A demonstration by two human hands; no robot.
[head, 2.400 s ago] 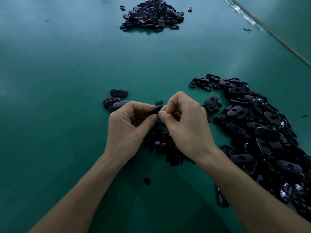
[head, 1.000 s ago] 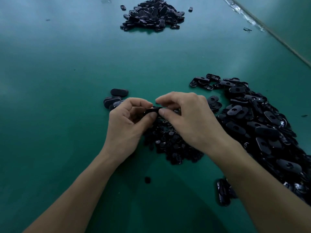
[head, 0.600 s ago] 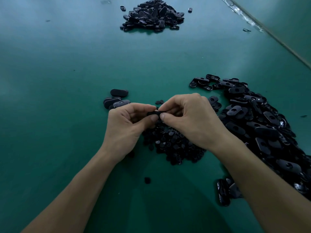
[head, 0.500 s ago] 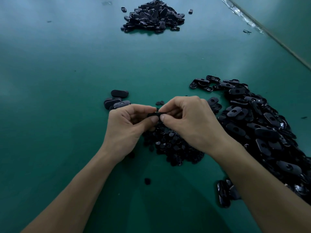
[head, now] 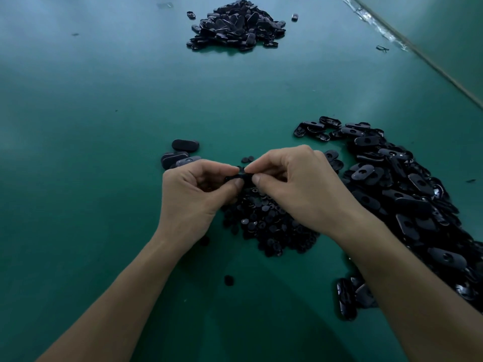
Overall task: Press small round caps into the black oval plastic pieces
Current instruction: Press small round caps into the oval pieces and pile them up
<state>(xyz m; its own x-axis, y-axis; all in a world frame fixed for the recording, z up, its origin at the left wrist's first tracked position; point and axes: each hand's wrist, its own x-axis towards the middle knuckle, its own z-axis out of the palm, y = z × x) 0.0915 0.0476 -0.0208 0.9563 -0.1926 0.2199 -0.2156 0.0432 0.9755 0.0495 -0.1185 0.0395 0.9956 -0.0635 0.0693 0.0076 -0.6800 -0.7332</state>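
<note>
Over the last second the right hand (head: 295, 189) has drawn its fingers in. They lay flatter, reaching across the work, and now forefinger and thumb are curled tip to tip against the near end of the oval piece (head: 239, 176). The left hand (head: 193, 194) has hardly moved and keeps its thumb and curled fingers pinched on the other end. That reads as the pressing stage of one cycle: a cap has been brought to the piece and is being pushed home. The cap itself is hidden between the fingertips, so it may be only half seated; I cannot tell.

Both hands are therefore closed in a pinch on the same piece. They hold it just above the bench (head: 104, 178), with the knuckles nearly meeting and nothing else in either grip.

The heap of loose caps (head: 266, 223) lies right under and behind the hands. Two more caps (head: 247, 159) sit just beyond the fingertips, and a stray cap (head: 228, 280) lies between the forearms. A small group of ovals (head: 180, 155) lies just beside the left knuckles. The big heap of oval pieces (head: 392, 192) spreads along the right, with a few under the right forearm. A far heap (head: 235, 24) sits well apart at the top of the bench. With so much stock waiting, the job looks a long way from finished.
</note>
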